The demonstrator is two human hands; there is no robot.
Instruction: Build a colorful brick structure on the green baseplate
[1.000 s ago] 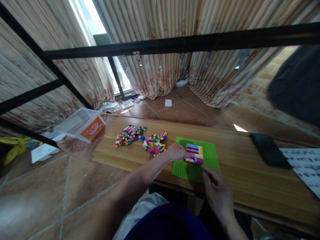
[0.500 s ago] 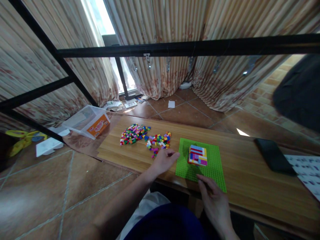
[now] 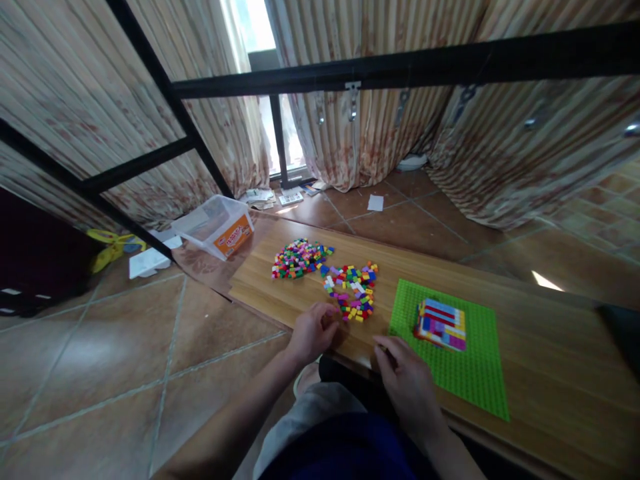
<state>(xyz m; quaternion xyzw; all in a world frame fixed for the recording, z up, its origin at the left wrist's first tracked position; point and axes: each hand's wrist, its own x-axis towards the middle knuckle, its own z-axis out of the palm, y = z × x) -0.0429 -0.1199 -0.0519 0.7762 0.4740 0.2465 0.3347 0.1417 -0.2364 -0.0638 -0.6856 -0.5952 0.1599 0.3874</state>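
Note:
My left hand (image 3: pixel 313 331) is over the table's near edge, beside the nearer spread of small coloured toy bricks (image 3: pixel 357 283). Its fingers are loosely curled, with the thumb apart from them and nothing visible between. My right hand (image 3: pixel 406 373) hovers at the near left corner of the green baseplate (image 3: pixel 483 373). Its fingers are bent, a gap shows between thumb and forefinger, and no brick can be made out there. On the baseplate sits a low block built of bricks (image 3: pixel 441 325), with red, blue, white, yellow and purple pieces on top.
Further left on the wooden table (image 3: pixel 555 373) lies a denser heap of bricks (image 3: pixel 297 259). A clear plastic box (image 3: pixel 215 227) with an orange label stands past the table's left end. A dark flat object (image 3: pixel 620 333) is at the right edge. Black metal bars (image 3: pixel 300 79) cross beyond the table.
My left hand has come off the brick block and moved left to the loose bricks. My right hand has drawn back leftward from the block. The camera view has swung left.

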